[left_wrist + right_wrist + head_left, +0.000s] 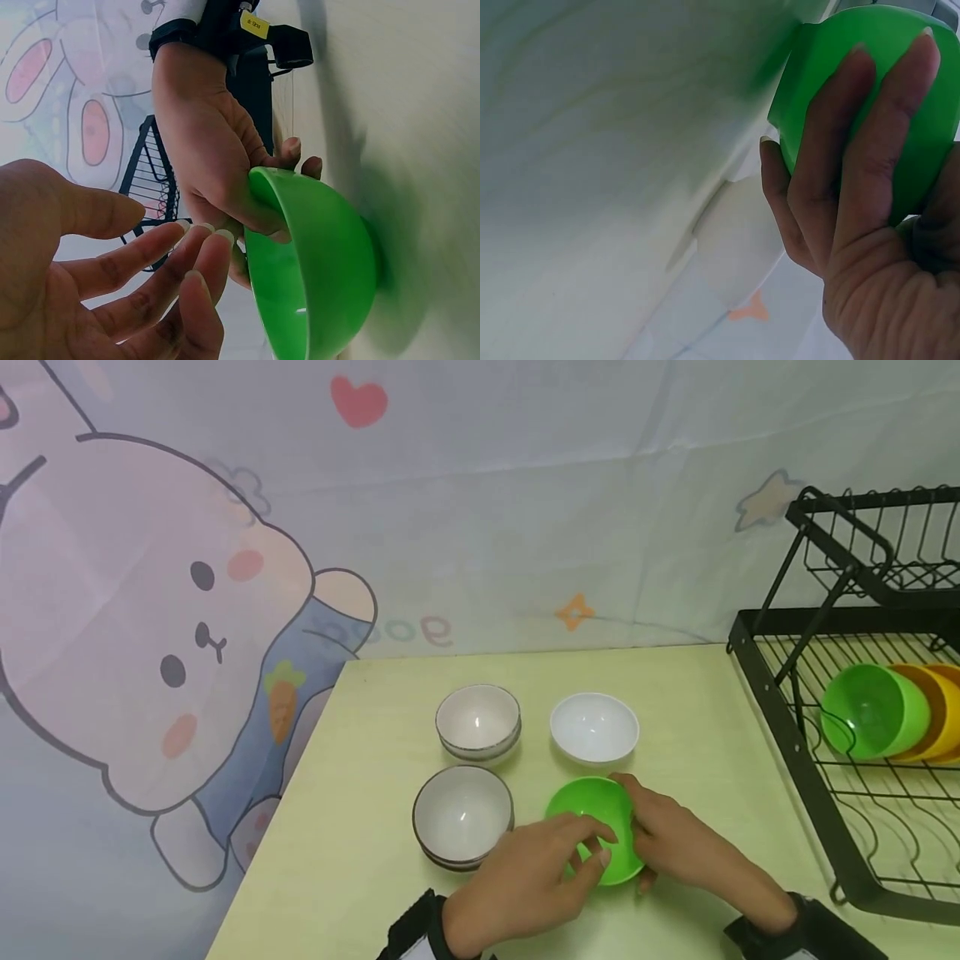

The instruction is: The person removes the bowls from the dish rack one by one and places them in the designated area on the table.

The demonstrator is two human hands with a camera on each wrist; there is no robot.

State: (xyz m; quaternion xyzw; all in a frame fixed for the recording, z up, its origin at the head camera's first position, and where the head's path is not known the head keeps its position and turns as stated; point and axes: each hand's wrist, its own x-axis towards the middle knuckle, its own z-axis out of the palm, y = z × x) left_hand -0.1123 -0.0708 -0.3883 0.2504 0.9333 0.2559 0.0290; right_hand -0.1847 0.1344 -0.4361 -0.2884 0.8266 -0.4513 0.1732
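Observation:
My right hand (671, 835) grips a green bowl (592, 802) by its right side. In the left wrist view its thumb lies inside the rim, and in the right wrist view its fingers (870, 165) spread over the outer wall. The green bowl (337, 262) is held close over the table. My left hand (536, 872) hovers at the bowl's left front, fingers loosely bent with nothing between them; in the left wrist view the left fingers (150, 292) stand apart from the bowl. A white bowl (595, 728) sits just behind the green one.
Two stacks of dark-rimmed bowls stand to the left, one stack (478, 722) behind the other stack (463, 817). On the right is a black two-tier dish rack (810, 793), holding a green bowl (870, 710) and orange bowls (947, 714) on their sides. A printed cloth (525, 527) hangs behind the table.

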